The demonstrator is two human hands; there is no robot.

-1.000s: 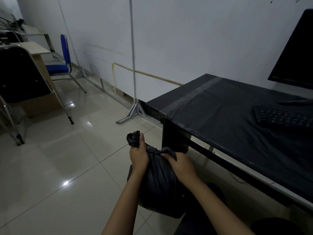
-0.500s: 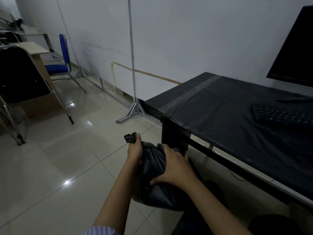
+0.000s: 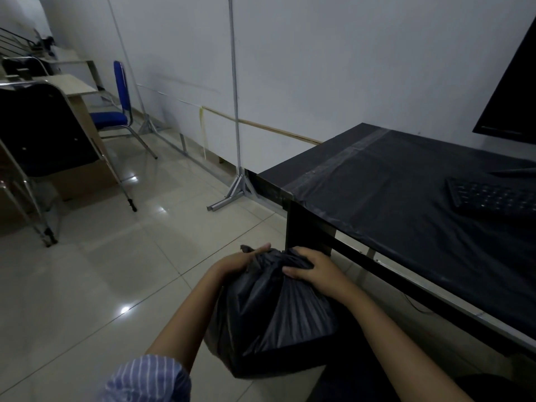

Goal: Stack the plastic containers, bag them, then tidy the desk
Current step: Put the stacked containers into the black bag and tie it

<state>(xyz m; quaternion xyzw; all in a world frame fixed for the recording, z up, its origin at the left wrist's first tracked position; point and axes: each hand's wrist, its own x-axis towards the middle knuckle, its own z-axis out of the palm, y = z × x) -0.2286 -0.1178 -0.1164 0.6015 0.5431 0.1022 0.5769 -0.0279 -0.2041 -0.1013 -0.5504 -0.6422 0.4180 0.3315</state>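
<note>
Black plastic bag (image 3: pixel 275 320), full and bulging, sits low in front of the person, just beside the near corner of the desk (image 3: pixel 391 198) and above the pale tiled floor (image 3: pixel 101 271). Its thin film is creased into long pleats that run up to a gathered neck at the top, and whatever it holds is hidden inside. The left hand (image 3: pixel 240 261) is closed around the bunched neck, with a short tuft of plastic poking out past the thumb. The right hand (image 3: pixel 311 269) presses on the top of the bag with fingers curled into the folds. A striped sleeve (image 3: pixel 148 378) covers the left arm. A dark keyboard (image 3: pixel 493 198) lies on the black-covered desk.
</note>
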